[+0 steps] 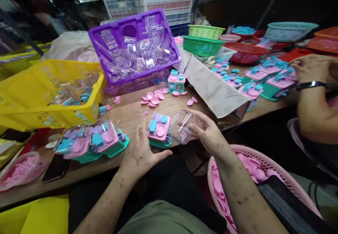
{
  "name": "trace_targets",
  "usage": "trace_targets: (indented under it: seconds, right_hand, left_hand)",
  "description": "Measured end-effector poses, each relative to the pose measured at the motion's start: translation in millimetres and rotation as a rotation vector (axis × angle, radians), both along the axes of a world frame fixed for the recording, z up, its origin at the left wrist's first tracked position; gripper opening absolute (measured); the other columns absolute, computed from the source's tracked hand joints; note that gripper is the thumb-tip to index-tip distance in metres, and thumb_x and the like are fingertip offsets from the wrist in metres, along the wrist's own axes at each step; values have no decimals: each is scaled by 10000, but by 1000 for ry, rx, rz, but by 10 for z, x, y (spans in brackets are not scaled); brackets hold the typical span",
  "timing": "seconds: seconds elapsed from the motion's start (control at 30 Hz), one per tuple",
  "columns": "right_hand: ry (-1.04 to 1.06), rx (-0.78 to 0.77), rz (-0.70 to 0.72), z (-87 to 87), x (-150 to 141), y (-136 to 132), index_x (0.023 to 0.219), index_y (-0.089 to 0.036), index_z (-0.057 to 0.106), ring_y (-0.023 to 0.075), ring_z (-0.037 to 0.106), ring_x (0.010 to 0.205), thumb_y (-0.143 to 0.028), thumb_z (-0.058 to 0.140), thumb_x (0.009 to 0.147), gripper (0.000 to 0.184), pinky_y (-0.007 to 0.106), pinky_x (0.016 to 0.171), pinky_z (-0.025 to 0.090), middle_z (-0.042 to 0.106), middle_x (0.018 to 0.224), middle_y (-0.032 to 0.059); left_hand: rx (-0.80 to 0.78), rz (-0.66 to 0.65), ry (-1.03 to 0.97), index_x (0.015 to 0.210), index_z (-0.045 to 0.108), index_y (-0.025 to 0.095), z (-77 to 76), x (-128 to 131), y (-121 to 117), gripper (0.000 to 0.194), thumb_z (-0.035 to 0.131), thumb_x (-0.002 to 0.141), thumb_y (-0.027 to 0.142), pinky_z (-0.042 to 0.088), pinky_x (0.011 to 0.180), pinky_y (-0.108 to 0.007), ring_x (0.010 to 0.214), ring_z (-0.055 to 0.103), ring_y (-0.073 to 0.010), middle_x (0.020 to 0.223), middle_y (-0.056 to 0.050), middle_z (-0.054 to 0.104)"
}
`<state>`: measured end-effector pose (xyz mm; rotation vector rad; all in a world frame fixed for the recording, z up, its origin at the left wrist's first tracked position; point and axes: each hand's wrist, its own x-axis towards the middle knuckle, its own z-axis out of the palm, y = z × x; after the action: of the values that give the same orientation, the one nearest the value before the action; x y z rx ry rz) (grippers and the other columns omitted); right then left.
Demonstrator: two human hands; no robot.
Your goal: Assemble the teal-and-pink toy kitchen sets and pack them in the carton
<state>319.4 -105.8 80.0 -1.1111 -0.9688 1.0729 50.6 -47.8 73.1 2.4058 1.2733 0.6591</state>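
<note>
My left hand [141, 151] rests against the near side of a small pink and teal toy set [159, 131] on the wooden table [126, 110], thumb stretched under it. My right hand [207, 130] grips a clear plastic dome cover [182, 125] just right of the toy, fingers curled round it. Two covered toy sets [91, 140] stand together to the left. Loose pink discs [154, 98] lie scattered beyond the toy.
A yellow crate [52, 93] and a tilted purple crate [134, 47] with clear covers stand at back left. A pink basket [264, 177] of pink discs is by my right knee. Another person's hands [314, 86] work at right among toy sets. A phone [56, 168] lies near left.
</note>
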Motion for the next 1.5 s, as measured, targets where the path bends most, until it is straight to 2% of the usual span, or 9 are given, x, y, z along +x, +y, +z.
trace_targets:
  seconds: [0.17, 0.33, 0.43, 0.53, 0.63, 0.83, 1.0, 1.23, 1.5]
  right_hand:
    - [-293, 69, 117, 86, -119, 460, 1471, -349, 726, 333, 796, 1239, -631, 916, 924, 644, 496, 995, 709, 768, 1433, 99]
    - [-688, 298, -21, 9, -234, 644, 1397, -323, 771, 313, 694, 1414, -652, 576, 1140, 460, 564, 1265, 540, 755, 1478, 96]
    - [-824, 353, -35, -103, -315, 649, 1569, -314, 672, 318, 600, 1539, -614, 460, 1180, 536, 591, 1334, 450, 674, 1611, 113]
    - [-918, 456, 2, -216, -363, 684, 1707, -291, 527, 361, 579, 1555, -659, 476, 1144, 675, 624, 1301, 467, 611, 1669, 155]
    - [-968, 552, -91, -231, -362, 736, 1638, -251, 609, 393, 677, 1404, -666, 488, 1110, 682, 632, 1184, 551, 703, 1505, 187]
    - [-892, 585, -201, 330, -547, 735, 1479, -253, 679, 364, 759, 1203, -588, 347, 1143, 579, 617, 1038, 612, 751, 1288, 153]
    - [-1335, 520, 0, 767, -987, 764, 1353, -240, 770, 338, 732, 1252, -487, 580, 1126, 385, 559, 1123, 589, 756, 1318, 143]
    - [-1531, 404, 118, 647, -1063, 815, 1364, -200, 767, 346, 725, 1270, -484, 425, 1199, 474, 589, 1125, 587, 751, 1310, 168]
    - [-1624, 411, 76, 613, -1110, 781, 1440, -200, 745, 370, 698, 1271, -436, 451, 1172, 462, 637, 1141, 561, 739, 1334, 184]
  left_hand:
    - [45, -168, -126, 1770, 90, 217, -336, -75, 310, 1230, 912, 867, 368, 324, 1360, -751, 1713, 306, -508, 1798, -285, 324]
    - [209, -179, -358, 1445, 496, 202, -574, 36, 471, 550, 778, 981, 293, 487, 1261, -679, 1457, 597, -415, 1450, -188, 617]
    - [198, -164, -520, 1550, 414, 221, -642, 94, 516, 829, 897, 888, 348, 505, 1270, -654, 1482, 574, -411, 1502, -183, 566]
    - [158, -268, -557, 1763, 87, 227, -664, 120, 596, 1258, 929, 831, 291, 313, 1398, -702, 1711, 307, -462, 1784, -261, 311]
    - [92, -346, -554, 1797, -27, 235, -679, 90, 654, 1288, 859, 862, 218, 220, 1425, -719, 1761, 199, -467, 1852, -263, 211]
    - [-27, -291, -608, 1775, 151, 186, -764, 9, 622, 1389, 1033, 738, 462, 324, 1374, -746, 1676, 356, -527, 1761, -290, 379]
    - [-106, -275, -676, 1639, 376, 165, -806, 38, 623, 1199, 1051, 705, 496, 479, 1295, -676, 1519, 562, -470, 1573, -239, 558]
    - [-141, -241, -702, 1610, 381, 207, -802, 67, 613, 1243, 1093, 613, 418, 525, 1228, -688, 1459, 597, -467, 1529, -215, 559]
    - [-132, -227, -703, 1537, 421, 199, -807, 105, 616, 1145, 1079, 617, 379, 531, 1206, -675, 1404, 617, -453, 1476, -197, 582]
